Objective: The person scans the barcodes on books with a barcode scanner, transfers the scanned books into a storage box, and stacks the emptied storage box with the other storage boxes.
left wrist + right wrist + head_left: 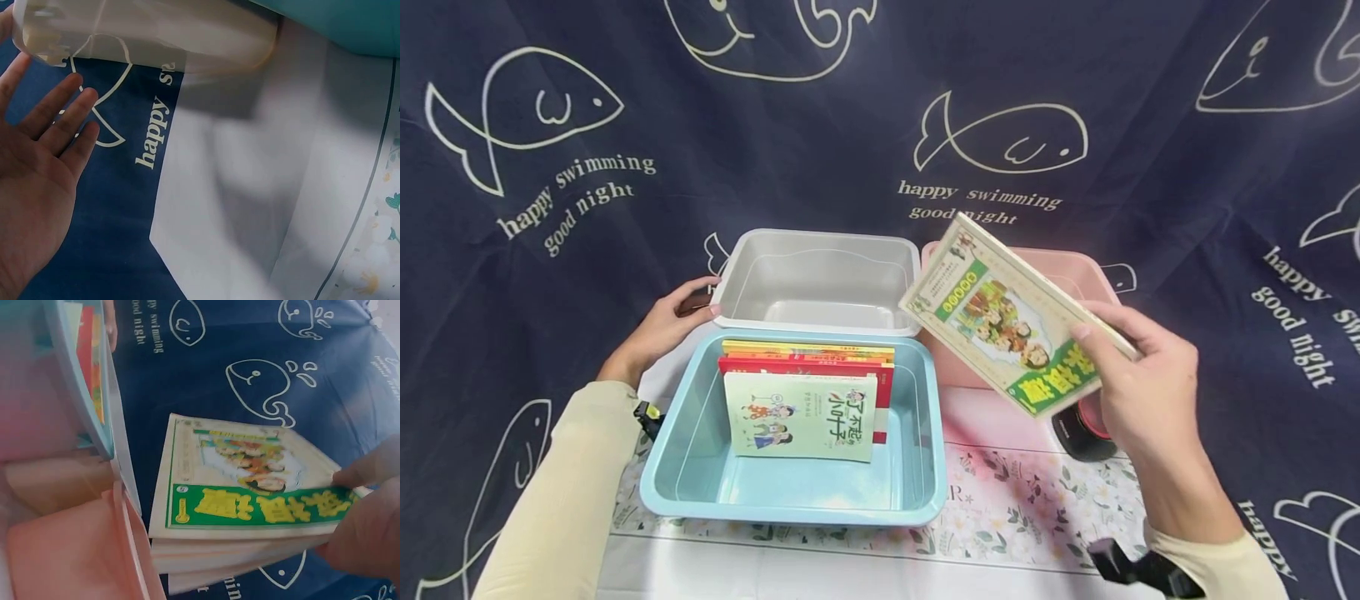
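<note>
My right hand (1150, 392) grips a picture book (992, 325) by its right edge, thumb over the cover. The book (250, 481) has a cream cover with green bands, yellow lettering and a drawing of children. It is held tilted in the air, overlapping the pink bin in the head view. In the right wrist view, layered page edges show beneath the cover. My left hand (662, 329) touches the left side of the grey bin (827, 317), its fingers extended and spread in the left wrist view. Several books (805, 417) stand upright in the blue bin (655, 492).
A pink bin (951, 362) stands right of the grey one, partly hidden by the held book. Beside it, under my right hand, is a black cylindrical object (1078, 437). A floral cloth (1000, 508) covers the table, and a dark fish-print curtain (805, 158) hangs behind.
</note>
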